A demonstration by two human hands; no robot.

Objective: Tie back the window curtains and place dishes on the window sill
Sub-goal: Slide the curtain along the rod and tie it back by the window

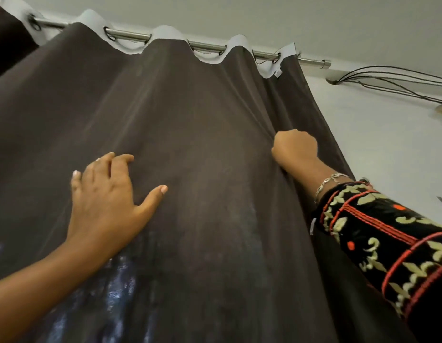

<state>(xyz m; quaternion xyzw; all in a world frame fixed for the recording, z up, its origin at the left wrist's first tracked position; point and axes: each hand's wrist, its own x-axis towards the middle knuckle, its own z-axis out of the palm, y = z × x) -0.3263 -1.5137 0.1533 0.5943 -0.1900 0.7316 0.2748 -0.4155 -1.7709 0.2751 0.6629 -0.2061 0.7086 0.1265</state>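
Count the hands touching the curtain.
2. The left hand rests with spread fingers on the dark curtain, left of centre; the right hand grips a fold near its right edge.

A metal rod [130, 35] slants across the top, from the upper left down to its end cap [327, 63] at the right. A dark brown curtain [190, 144] hangs from it, threaded through ring eyelets [108, 35]. The curtain's white header ripples along the rod and stops just short of the end cap.

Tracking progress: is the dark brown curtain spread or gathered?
Spread: the dark brown fabric curtain hangs wide along the silver metal rod, no tie visible.
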